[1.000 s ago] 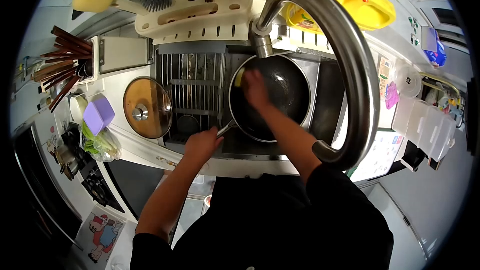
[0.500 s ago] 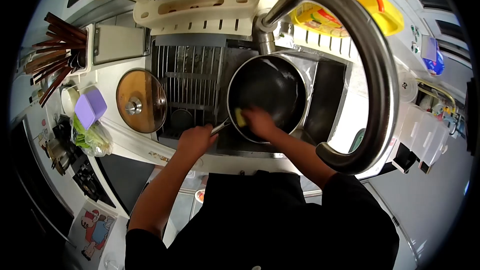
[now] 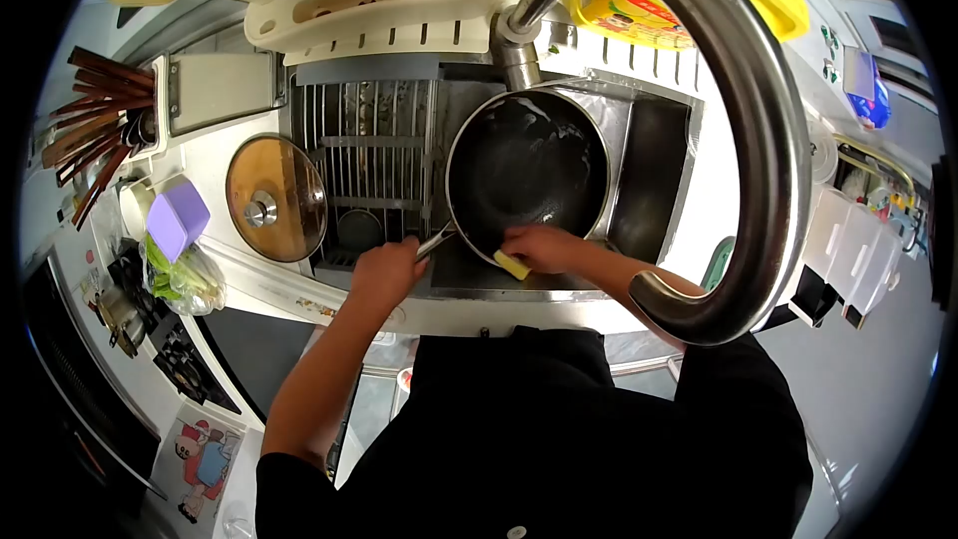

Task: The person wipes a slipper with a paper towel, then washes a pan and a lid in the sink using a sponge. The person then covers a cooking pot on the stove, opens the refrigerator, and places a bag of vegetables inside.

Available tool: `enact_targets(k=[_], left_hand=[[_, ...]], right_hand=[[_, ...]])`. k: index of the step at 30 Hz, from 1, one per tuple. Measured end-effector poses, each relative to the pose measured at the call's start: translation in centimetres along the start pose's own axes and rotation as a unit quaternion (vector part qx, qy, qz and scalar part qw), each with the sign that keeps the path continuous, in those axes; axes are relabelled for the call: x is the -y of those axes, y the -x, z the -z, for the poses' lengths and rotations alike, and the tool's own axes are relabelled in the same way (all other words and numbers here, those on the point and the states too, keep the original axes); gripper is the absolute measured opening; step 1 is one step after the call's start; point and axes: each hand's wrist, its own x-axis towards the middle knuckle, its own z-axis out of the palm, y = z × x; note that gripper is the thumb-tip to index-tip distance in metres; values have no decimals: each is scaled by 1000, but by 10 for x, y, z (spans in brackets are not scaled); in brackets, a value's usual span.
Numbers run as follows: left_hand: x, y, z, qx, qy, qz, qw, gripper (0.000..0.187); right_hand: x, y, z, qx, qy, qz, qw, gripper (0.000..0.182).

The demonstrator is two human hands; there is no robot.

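Note:
A dark pan (image 3: 529, 165) with whitish suds or water streaks inside sits in the sink, below the tap (image 3: 519, 60). My left hand (image 3: 387, 268) is closed around the pan's handle (image 3: 436, 241), left of the pan. At the pan's near rim, my right hand (image 3: 542, 248) is closed on a yellow sponge (image 3: 512, 265), which lies against the rim on the side towards me. The fingertips of the right hand are partly hidden behind the sponge and hand.
The curved tap spout (image 3: 763, 140) arches over the right side. A drying rack (image 3: 374, 142) covers the sink's left part. Left of it are a glass lid (image 3: 277, 198), a purple box (image 3: 180, 218) and chopsticks (image 3: 100, 115). A brush holder (image 3: 374, 5) stands behind.
My right hand and the sponge have moved from inside the pan to its near rim, towards me and slightly right. My left hand still holds the handle. The view has shifted slightly.

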Motion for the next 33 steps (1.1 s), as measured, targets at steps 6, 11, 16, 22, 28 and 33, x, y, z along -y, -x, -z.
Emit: enact_targets(k=[6, 11, 16, 22, 28, 33], left_hand=[[-1, -6, 5, 20, 0, 0, 1000, 28], [-16, 1, 17, 37, 16, 39, 998, 25], [-30, 11, 18, 44, 16, 49, 998, 23], [-19, 6, 12, 55, 39, 14, 998, 26], [-22, 6, 14, 53, 24, 15, 998, 25], [-22, 8, 17, 33, 22, 24, 999, 24]], right_hand=[[29, -58, 4, -186, -105, -32, 976, 36], [-42, -113, 73, -372, 264, -257, 852, 19], [-94, -10, 79, -217, 457, -296, 811, 30], [-16, 21, -11, -29, 156, -263, 952, 28], [-33, -111, 34, -382, 257, -284, 841, 29], [-82, -7, 66, -213, 463, -243, 825, 20]])
